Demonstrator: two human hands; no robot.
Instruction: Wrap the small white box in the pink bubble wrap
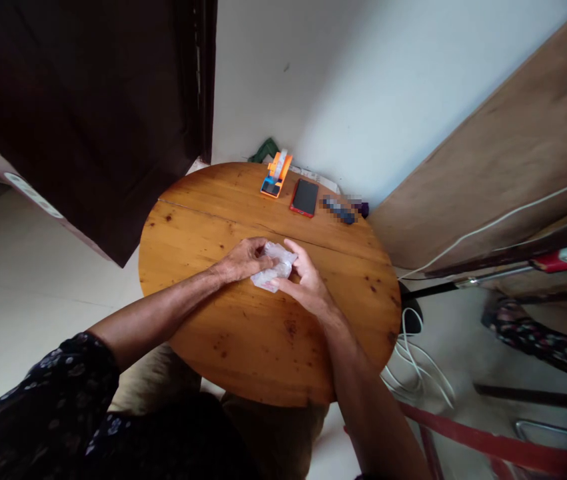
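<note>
A crumpled clear plastic bag (276,261) lies on the middle of a round wooden table (243,333). My left hand (243,260) is curled over its left side, fingers closed on the plastic. My right hand (306,280) holds the bag's right side, with the thumb under it and the fingers bent against it. What the bag contains is hidden by both hands.
At the table's far edge stand an orange and blue device (276,175), a dark phone in a red case (305,197) and a small dark object (341,212). A dark cabinet (88,113) rises at left. White cables (413,360) lie on the floor at right.
</note>
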